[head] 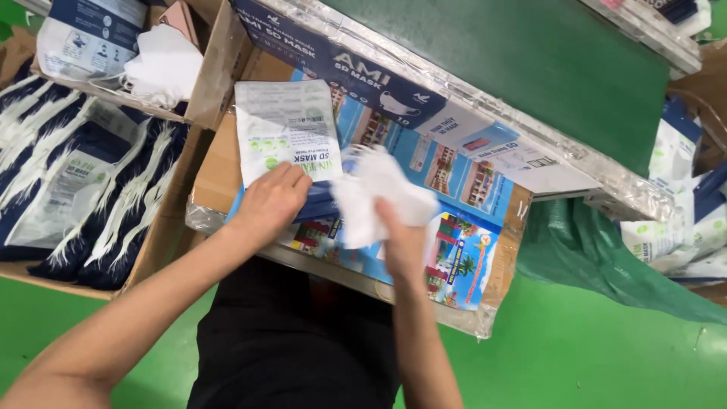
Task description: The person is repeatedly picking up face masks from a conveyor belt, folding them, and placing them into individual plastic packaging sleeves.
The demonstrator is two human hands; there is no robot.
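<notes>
Your left hand (271, 201) pins the white pouch (286, 129); your right hand (400, 238) grips white masks (375, 193). Keep the pouch mouth flat, feed masks squarely.

Work surface: a flat cardboard board (219, 170) wrapped in clear film and faced with a colourful printed sheet (454, 197) — it rests across the person's lap, above the green floor (575, 356). Directly on it lie a white printed pouch (284, 125), flat, at the upper left, and a bunch of white masks (379, 189) just to the pouch's right. Behind the board runs a green-topped bench (530, 68) with a film-wrapped edge; a printed dark blue strip lies along that edge. On the floor at right — a crumpled green plastic bag (598, 254).
</notes>
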